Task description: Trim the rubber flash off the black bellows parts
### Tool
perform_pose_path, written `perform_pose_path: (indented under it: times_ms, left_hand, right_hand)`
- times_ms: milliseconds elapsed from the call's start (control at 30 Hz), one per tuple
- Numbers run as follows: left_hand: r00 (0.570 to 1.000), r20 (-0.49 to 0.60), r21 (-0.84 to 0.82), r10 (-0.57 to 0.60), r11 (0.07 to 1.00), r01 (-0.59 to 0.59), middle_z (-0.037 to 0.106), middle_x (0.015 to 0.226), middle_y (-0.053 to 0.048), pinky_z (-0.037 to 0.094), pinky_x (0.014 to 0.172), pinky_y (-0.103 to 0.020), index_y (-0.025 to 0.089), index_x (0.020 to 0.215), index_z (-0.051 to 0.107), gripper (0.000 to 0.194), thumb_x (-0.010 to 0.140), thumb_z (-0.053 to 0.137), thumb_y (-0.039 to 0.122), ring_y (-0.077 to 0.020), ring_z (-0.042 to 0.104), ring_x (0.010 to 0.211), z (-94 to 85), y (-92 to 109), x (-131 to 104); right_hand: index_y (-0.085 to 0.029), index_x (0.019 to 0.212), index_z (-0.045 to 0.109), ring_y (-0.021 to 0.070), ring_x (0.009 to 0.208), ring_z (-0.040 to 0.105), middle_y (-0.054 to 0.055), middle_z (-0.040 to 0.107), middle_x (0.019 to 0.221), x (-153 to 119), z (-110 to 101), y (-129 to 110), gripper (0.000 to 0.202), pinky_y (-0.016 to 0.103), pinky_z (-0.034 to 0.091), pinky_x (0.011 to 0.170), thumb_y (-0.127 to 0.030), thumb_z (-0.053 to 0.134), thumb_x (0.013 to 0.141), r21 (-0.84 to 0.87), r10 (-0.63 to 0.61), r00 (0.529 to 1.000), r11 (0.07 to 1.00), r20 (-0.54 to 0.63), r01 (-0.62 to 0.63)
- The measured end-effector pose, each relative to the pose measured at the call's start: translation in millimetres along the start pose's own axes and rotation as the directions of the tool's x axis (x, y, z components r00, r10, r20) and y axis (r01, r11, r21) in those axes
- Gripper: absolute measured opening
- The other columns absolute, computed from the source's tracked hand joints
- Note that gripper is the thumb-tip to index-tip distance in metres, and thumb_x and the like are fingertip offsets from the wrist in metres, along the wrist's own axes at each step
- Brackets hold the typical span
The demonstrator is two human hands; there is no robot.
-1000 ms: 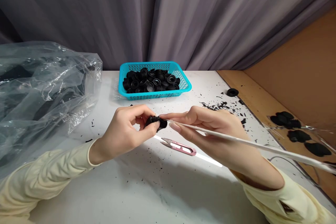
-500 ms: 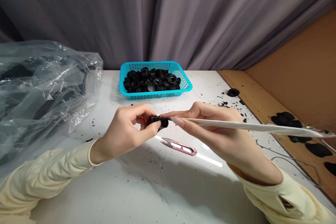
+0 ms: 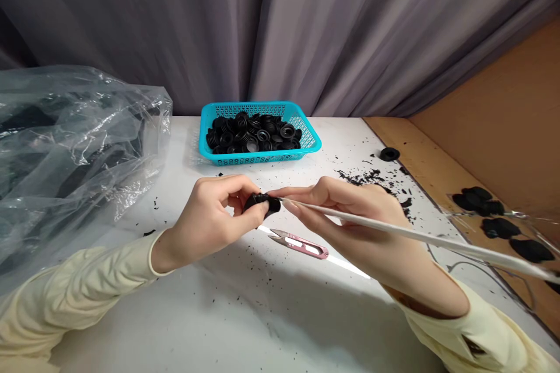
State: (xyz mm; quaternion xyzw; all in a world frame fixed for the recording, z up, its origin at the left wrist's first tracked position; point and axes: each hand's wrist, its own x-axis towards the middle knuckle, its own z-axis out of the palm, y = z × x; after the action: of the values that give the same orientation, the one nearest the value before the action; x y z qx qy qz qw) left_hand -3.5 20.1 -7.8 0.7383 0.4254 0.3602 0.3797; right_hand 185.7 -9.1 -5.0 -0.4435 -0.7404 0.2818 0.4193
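Between the thumb and fingers of my left hand (image 3: 216, 210) is a small black ribbed rubber piece (image 3: 273, 204), partly covered by the fingertips. My right hand (image 3: 354, 215) pinches a long, slim whitish tool (image 3: 420, 236) close to its front end. The tool runs back to the right, past the wrist, and its tip meets the right side of the rubber piece; the exact contact is hidden. My right index finger reaches to the piece as well. Just below the hands, pink thread snips (image 3: 301, 243) lie on the white table (image 3: 245, 320).
Behind the hands stands a blue plastic basket (image 3: 312, 143) holding many similar black ribbed pieces. Black scraps (image 3: 367, 176) are scattered at the right, near one loose black ring (image 3: 389, 154). A clear plastic bag (image 3: 87, 145) fills the left; dark flat pieces (image 3: 531, 250) lie at the far right.
The far end of the whitish tool has swung down toward me, and my right hand has turned slightly with it. My left hand and the rubber piece have barely moved.
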Motion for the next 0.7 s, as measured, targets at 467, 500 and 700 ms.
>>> perform_pose_path:
  times_ms: [467,500,700]
  left_hand:
    - [1.0,-0.005,0.01,0.017,1.0,-0.017,0.056,0.058,0.001,0.042,0.052,-0.022,0.013,0.065,0.061,0.01,0.074,0.057,0.015,-0.0098,0.049,0.054,0.5,2.3,-1.3]
    - [1.0,-0.008,0.013,0.012,1.0,-0.011,0.056,0.058,0.001,0.042,0.052,-0.022,0.013,0.065,0.061,0.009,0.073,0.057,0.015,-0.0098,0.049,0.054,0.0,2.8,-1.4]
    - [0.999,-0.01,-0.01,-0.033,0.999,0.033,0.057,0.058,0.001,0.042,0.052,-0.022,0.014,0.064,0.06,0.01,0.073,0.058,0.018,-0.0106,0.05,0.055,-1.7,3.1,-0.2]
  right_hand:
    - [-0.021,0.072,0.053,0.0155,0.071,0.069,0.002,0.073,0.095,0.8,19.2,11.2,0.019,0.023,0.048,0.049,-0.019,0.057,0.09,-0.013,0.005,0.996,1.0,-0.085,-0.006]
    - [-0.021,0.07,0.052,0.0151,0.069,0.068,0.002,0.073,0.095,2.1,17.2,11.7,0.021,0.023,0.048,0.048,-0.02,0.058,0.09,-0.011,0.014,0.995,1.0,-0.094,-0.015]
    - [-0.021,0.062,0.05,0.0191,0.074,0.07,0.004,0.074,0.088,7.6,-0.7,4.8,0.028,0.026,0.05,0.056,-0.023,0.062,0.087,0.143,0.01,0.998,0.99,-0.06,-0.001]
